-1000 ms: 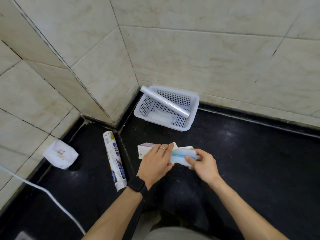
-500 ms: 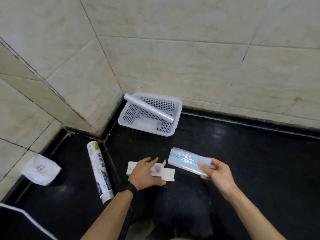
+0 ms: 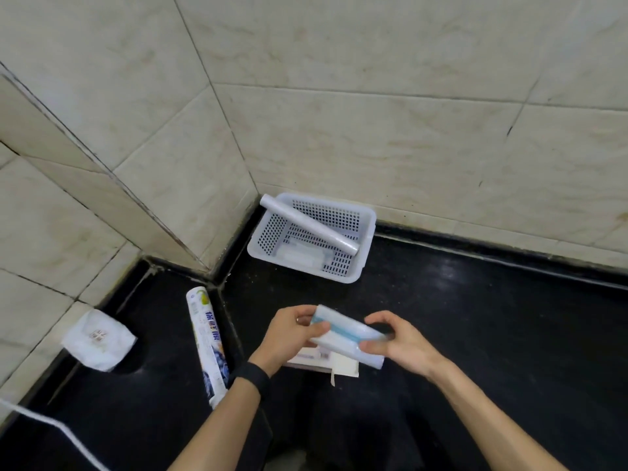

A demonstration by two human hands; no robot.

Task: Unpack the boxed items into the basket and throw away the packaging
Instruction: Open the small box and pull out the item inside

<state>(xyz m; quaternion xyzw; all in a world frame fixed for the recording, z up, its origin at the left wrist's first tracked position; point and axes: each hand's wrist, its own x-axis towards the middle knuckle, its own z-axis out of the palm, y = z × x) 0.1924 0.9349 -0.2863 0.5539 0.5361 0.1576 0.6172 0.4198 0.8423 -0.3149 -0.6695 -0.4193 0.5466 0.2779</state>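
We hold the clear blue-striped packet [image 3: 343, 334] in both hands just above the black counter [image 3: 475, 317]. Our left hand [image 3: 289, 336] pinches its left end and our right hand [image 3: 401, 346] curls round its right end. The opened box [image 3: 345, 367] lies beneath it. The white basket [image 3: 368, 229] sits by the wall behind, apart from the packet, with a roll [image 3: 309, 226] lying slantwise across it.

We face a corner of beige marbled wall tiles [image 3: 390, 141], its seam [image 3: 217, 93] at 11 o'clock. A speckled black surface [image 3: 492, 351] spans 3 to 8 o'clock, edged by a black kerb [image 3: 509, 263] at 3 o'clock.
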